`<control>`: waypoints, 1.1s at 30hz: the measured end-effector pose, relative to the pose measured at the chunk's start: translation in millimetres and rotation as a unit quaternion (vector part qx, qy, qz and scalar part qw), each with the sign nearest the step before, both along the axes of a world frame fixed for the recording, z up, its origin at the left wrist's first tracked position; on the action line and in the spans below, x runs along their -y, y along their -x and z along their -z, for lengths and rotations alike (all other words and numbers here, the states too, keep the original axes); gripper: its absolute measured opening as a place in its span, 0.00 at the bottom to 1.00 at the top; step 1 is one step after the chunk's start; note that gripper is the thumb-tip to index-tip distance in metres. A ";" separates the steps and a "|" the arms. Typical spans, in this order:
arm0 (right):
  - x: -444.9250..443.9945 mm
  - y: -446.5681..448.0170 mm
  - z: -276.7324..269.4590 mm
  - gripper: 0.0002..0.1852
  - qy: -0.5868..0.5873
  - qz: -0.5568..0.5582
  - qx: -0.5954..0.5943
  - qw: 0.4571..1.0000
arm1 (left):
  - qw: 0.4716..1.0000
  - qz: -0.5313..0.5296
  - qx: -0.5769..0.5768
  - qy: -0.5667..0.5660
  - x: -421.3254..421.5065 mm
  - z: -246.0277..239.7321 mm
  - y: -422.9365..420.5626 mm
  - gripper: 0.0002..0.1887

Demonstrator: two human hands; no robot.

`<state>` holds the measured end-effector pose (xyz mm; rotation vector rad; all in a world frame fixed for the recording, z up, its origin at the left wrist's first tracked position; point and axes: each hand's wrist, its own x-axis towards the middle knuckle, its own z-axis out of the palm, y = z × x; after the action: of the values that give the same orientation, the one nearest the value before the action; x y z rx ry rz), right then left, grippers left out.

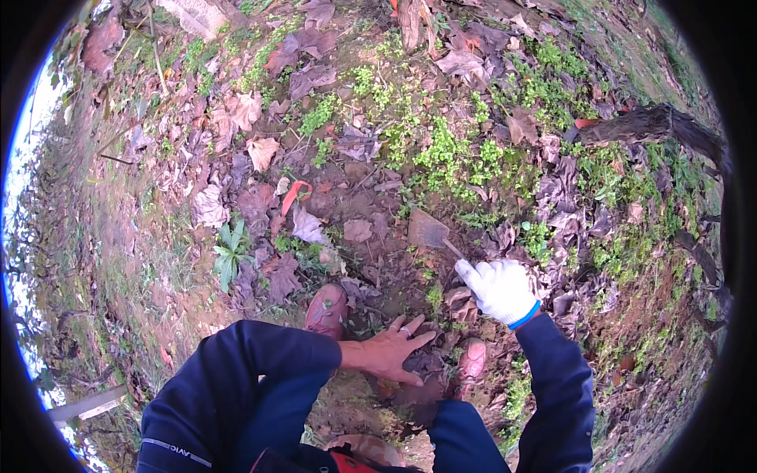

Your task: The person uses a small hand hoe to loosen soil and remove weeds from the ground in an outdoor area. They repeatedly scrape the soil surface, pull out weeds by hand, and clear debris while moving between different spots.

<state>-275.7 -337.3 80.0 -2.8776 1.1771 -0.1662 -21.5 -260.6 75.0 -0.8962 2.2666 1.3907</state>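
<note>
In a white knit glove with a blue cuff, my right hand [501,290] is closed around the handle of a small flat-bladed hand hoe or scraper [428,229]. Its squarish, dirt-stained metal blade points up and left, close to the soil, and the grip is hidden in the glove. My left hand [395,350] is bare, with a ring on one finger. Its fingers are spread over the dead leaves between my two reddish shoes, the left shoe [327,310] and the right shoe [472,358]. It holds nothing that I can see.
Low green weeds [446,151] and dry leaves [262,152] cover the ground ahead. A red ribbon [295,196] lies left of the blade, near a leafy plant [231,251]. A gnarled vine trunk [641,125] juts in from the right; another woody stem [412,23] stands at the top.
</note>
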 end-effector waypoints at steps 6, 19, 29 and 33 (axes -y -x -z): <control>3.7 -13.8 -2.6 0.20 -0.082 0.155 0.238 0.955 | 0.962 -0.186 -0.150 0.134 54.5 5.8 -49.6 0.34; -9.1 -55.7 -33.6 0.27 -0.272 -0.038 -0.030 0.961 | 0.929 -0.158 0.257 0.215 24.5 35.7 -240.1 0.27; 76.5 -110.7 -48.7 0.17 -0.215 -0.034 0.114 0.969 | 0.936 -0.105 0.314 -0.118 5.4 0.1 -243.1 0.26; 68.7 -139.3 -5.4 0.15 -0.230 -0.042 0.062 0.970 | 0.923 -0.164 0.348 0.031 52.7 -26.3 -254.6 0.24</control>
<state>-136.4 -406.0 85.3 -2.4654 0.9227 -0.0578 233.0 -313.3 101.3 -1.5519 1.6649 0.8950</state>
